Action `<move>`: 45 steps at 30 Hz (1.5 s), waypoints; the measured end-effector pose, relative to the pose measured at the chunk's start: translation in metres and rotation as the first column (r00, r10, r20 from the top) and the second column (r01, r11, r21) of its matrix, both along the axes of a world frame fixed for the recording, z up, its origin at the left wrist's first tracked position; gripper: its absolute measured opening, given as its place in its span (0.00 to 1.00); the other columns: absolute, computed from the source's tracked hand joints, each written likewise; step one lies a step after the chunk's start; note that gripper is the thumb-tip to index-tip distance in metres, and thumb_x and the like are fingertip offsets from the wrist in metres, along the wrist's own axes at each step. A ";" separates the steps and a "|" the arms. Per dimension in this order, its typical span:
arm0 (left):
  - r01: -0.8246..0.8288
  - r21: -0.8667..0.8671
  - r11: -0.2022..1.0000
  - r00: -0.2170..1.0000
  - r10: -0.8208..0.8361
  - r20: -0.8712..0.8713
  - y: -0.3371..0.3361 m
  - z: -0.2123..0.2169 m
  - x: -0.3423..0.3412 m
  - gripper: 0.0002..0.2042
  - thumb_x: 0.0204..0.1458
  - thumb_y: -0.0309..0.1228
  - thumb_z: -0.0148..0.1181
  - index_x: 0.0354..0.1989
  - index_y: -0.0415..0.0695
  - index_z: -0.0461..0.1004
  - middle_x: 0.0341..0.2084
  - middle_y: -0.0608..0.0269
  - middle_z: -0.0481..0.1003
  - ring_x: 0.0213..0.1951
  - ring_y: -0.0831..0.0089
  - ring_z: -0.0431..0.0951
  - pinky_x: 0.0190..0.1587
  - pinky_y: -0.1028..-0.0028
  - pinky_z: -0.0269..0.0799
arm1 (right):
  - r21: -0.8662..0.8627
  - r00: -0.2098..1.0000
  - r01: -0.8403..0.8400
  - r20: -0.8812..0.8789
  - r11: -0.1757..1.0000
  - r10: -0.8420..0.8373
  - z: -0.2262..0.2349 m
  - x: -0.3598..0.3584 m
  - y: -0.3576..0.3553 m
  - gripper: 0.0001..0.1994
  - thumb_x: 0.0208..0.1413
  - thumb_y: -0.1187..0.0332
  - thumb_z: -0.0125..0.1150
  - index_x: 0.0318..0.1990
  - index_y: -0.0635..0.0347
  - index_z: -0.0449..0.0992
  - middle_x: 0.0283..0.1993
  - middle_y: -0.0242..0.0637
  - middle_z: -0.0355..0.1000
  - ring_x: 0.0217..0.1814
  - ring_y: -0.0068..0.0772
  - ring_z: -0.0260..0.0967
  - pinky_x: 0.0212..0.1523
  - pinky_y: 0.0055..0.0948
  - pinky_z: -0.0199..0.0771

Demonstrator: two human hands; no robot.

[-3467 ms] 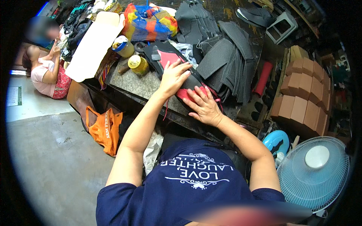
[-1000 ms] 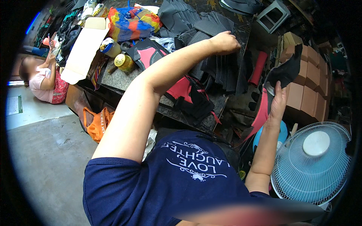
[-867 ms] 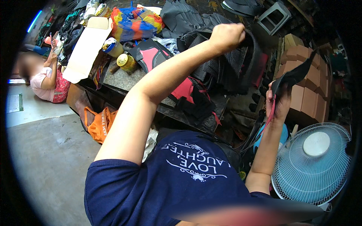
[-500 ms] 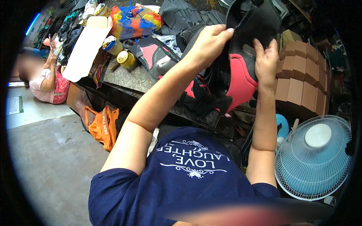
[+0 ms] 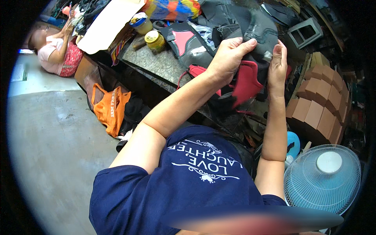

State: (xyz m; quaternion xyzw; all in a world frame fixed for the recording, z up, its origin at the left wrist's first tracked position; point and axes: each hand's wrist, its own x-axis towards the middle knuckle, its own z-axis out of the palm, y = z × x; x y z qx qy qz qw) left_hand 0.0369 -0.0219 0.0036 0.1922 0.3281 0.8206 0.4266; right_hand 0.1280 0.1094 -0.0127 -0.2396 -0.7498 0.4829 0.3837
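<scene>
Over the bench's near right part I hold up a limp black-and-red piece that looks like a shoe upper [image 5: 247, 80]. My left hand [image 5: 232, 56] is closed on its left side, the thumb lying across the black part. On the opposite edge, my right hand [image 5: 277, 66] grips it with fingers pointing up. A red panel hangs below, between the hands, blurred at its lower end. Left of my left hand lies a similar black, grey and pink piece [image 5: 188, 43] on the stone-topped bench [image 5: 150, 64].
A yellow-labelled jar [image 5: 155, 41] and a blue-lidded jar [image 5: 141, 23] stand on the bench beside a cream sheet [image 5: 111, 25]. Stacked brown boxes [image 5: 313, 105] and a blue fan [image 5: 323, 180] are at right. An orange garment [image 5: 111, 107] hangs at left. Another person [image 5: 58, 51] sits far left.
The piece has come lower and is folded together more. My left hand has moved down, nearer my right hand. The whole view has shifted.
</scene>
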 end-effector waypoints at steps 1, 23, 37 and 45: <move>0.008 0.015 1.000 0.998 -0.009 0.063 -0.005 0.003 0.000 0.11 0.60 0.32 0.56 0.42 0.36 0.77 0.34 0.64 0.79 0.35 0.81 0.76 0.41 0.79 0.72 | -0.079 0.996 -0.086 -0.028 0.993 0.084 -0.001 -0.002 -0.003 0.32 0.65 0.43 0.43 0.59 0.68 0.64 0.54 0.46 0.70 0.55 0.35 0.67 0.56 0.29 0.65; -0.756 0.095 0.648 -0.243 -0.142 -0.960 -0.085 -0.079 -0.079 0.33 0.47 0.47 0.65 0.64 0.57 0.64 0.66 0.51 0.56 0.68 0.46 0.53 0.66 0.46 0.46 | -0.481 0.781 -0.372 0.300 0.794 0.548 -0.110 -0.009 -0.074 0.27 0.55 0.69 0.60 0.60 0.66 0.59 0.51 0.51 0.73 0.53 0.36 0.72 0.54 0.33 0.70; -0.674 -0.274 0.685 0.040 -0.337 -0.941 -0.061 -0.121 -0.083 0.18 0.48 0.47 0.63 0.46 0.55 0.79 0.58 0.61 0.70 0.65 0.52 0.62 0.65 0.42 0.47 | 0.300 0.619 -0.647 0.744 0.701 0.253 -0.064 0.031 -0.100 0.30 0.46 0.67 0.68 0.60 0.52 0.69 0.68 0.62 0.51 0.64 0.54 0.61 0.61 0.42 0.66; -0.643 -0.368 0.672 0.101 -0.402 -0.910 -0.006 -0.064 -0.132 0.31 0.57 0.50 0.53 0.60 0.37 0.65 0.54 0.42 0.69 0.58 0.52 0.68 0.60 0.64 0.62 | 0.256 0.728 -0.554 0.610 0.792 0.313 -0.011 0.047 -0.077 0.26 0.47 0.71 0.68 0.56 0.56 0.72 0.66 0.59 0.56 0.67 0.56 0.58 0.63 0.42 0.64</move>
